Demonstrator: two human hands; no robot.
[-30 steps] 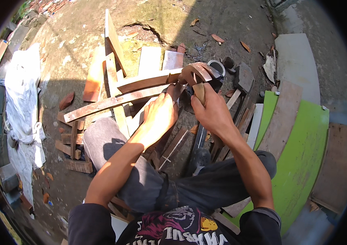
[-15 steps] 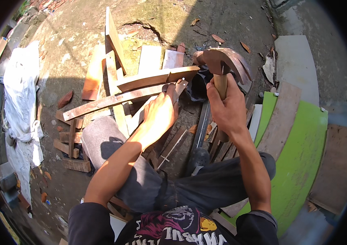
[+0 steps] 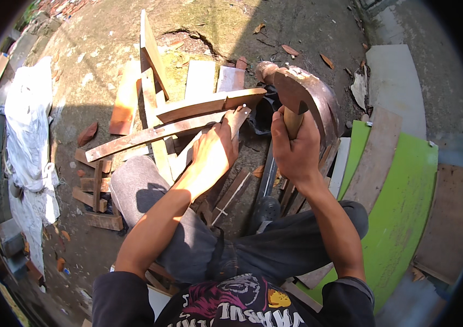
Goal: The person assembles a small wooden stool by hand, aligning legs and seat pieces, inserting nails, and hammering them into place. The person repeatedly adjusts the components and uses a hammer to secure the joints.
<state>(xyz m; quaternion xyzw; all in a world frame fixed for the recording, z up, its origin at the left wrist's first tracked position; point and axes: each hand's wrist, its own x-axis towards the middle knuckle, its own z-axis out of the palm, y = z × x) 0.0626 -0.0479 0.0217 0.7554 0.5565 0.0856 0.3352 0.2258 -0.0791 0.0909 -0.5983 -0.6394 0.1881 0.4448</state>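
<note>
Pinch the small nail [image 3: 244, 107] with your left hand [image 3: 213, 152] on the long brown wooden slat [image 3: 155, 132]; right hand [image 3: 295, 146] fisted round the rusty wooden-handled hammer [image 3: 297, 92] above it, strike squarely.

- The scene is viewed from a head-worn fisheye camera, aimed steeply down.
- The hammer [image 3: 297, 90] is seen close, centre; the ground [image 3: 95, 49] lies far, bent at the rim.

Rusty, dull metal head on the hammer [image 3: 302, 92], handle of bare wood. Rough, weathered wood in the slats [image 3: 188, 117]. Matt green paint, scuffed, on the board [image 3: 406, 218]. Coarse, mossy concrete ground [image 3: 100, 49]. Crumpled white cloth [image 3: 27, 136].
</note>
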